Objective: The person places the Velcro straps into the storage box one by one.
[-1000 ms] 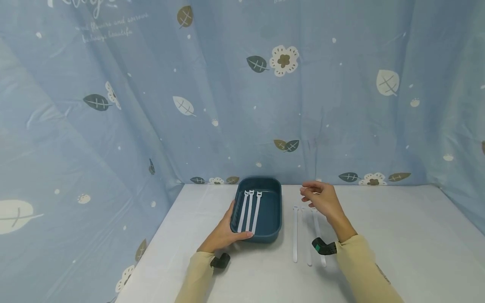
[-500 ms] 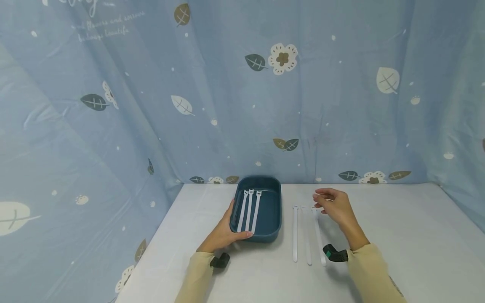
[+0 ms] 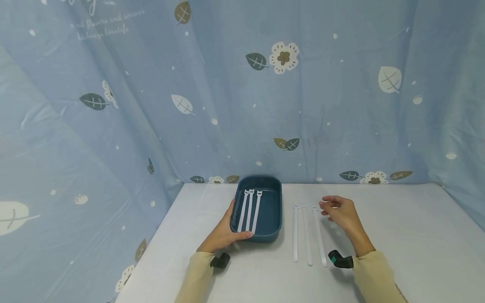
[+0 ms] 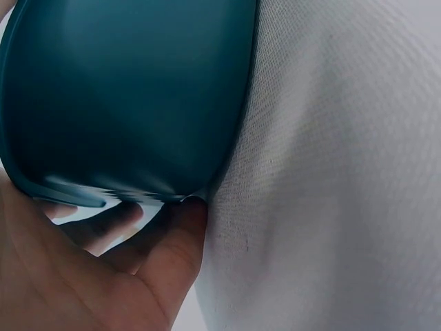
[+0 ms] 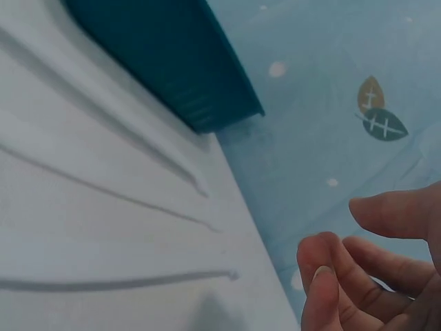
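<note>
My left hand (image 3: 222, 231) grips the near left corner of a dark teal plastic bin (image 3: 271, 214), thumb over the rim and fingers along the outer side. Three white cable straps (image 3: 250, 212) with slotted heads lie side by side in the bin's left half. My right hand (image 3: 342, 213) hovers above the table beside the head of a white strap (image 3: 320, 240). Left of that strap lie a thinner-looking strap (image 3: 307, 240) and another strap (image 3: 296, 235). In the right wrist view my right hand (image 5: 375, 279) holds nothing, thumb apart from loosely bent fingers.
The white-covered table (image 3: 401, 248) reaches back to a blue patterned curtain (image 3: 341, 109), which also hangs at the left. The bin stands near the table's back edge. A small black wrist camera (image 3: 341, 259) sits at my right cuff, another camera (image 3: 221, 261) at my left.
My right hand has moved to the right and nearer to me, away from the bin and past the straps' heads. The left hand, bin and straps have stayed put.
</note>
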The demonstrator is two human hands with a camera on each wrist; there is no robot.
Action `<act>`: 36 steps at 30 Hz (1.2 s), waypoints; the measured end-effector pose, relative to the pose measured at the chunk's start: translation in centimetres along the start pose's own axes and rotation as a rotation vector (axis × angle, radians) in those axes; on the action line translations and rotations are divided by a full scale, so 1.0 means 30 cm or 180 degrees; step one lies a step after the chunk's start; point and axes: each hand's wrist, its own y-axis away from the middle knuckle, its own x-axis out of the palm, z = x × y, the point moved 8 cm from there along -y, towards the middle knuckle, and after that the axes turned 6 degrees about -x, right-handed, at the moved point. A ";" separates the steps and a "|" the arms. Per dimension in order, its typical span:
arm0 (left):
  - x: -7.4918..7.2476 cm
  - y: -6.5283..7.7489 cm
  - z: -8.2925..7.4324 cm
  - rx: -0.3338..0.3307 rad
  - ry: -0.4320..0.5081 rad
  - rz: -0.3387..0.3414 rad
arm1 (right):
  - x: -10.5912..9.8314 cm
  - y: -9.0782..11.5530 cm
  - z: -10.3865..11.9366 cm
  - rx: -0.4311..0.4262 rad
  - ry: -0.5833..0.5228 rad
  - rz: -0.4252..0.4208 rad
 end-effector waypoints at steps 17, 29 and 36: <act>0.001 -0.002 -0.001 -0.0040 -0.0003 -0.0009 | 0.000 0.006 -0.086 0.0217 0.0109 0.0148; -0.001 0.005 0.001 -0.0050 -0.0034 -0.0013 | 0.028 0.012 -0.102 0.0267 0.0166 0.0227; 0.003 -0.001 -0.006 0.0006 -0.0044 0.0012 | 0.042 0.019 -0.103 0.0284 0.0291 0.0317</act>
